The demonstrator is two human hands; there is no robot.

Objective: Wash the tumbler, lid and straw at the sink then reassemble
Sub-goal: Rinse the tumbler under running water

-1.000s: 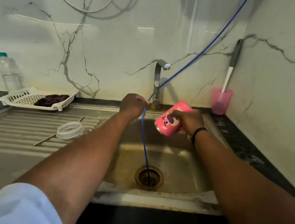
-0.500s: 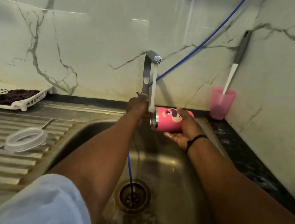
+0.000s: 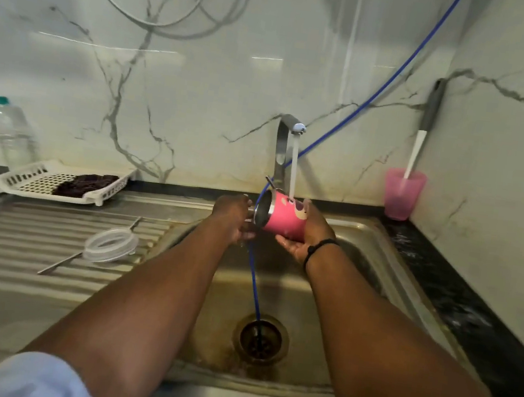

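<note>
Tumbler point(image 3: 286, 216) is held on its side under the tap point(image 3: 289, 142), long axis roughly horizontal, mouth pointing left toward the left hand point(image 3: 235, 218), base toward the right hand point(image 3: 307, 233). Water stream lands on the pink outer wall near the base end, not in the mouth. Right hand cups the tumbler from below and behind, fingers curled round the body, so it carries the weight. Left hand sits at the rim, touching or just beside the steel mouth; fingers look loosely bent, but I can't tell whether they actually pinch the rim or only rest against it. Both hands are over the sink point(image 3: 365, 231) basin, near the back wall. The key relation: the open end faces left and slightly toward the camera, so the left hand is the nearer one for reaching inside or rubbing the rim, while the right hand would have to roll the wrist to bring the mouth up under the stream. My read: outside rinse in progress, inside not yet flushed. Lid point(image 3: 111, 246) lies on the drainboard to the left, well apart from the hands, with the straw point(image 3: 58, 264) lying under or right against it, long axis running diagonal. Both are on the left arm's side, so the left hand is the natural pick for them. Slip risk: wet wall, one-hand support.
</note>
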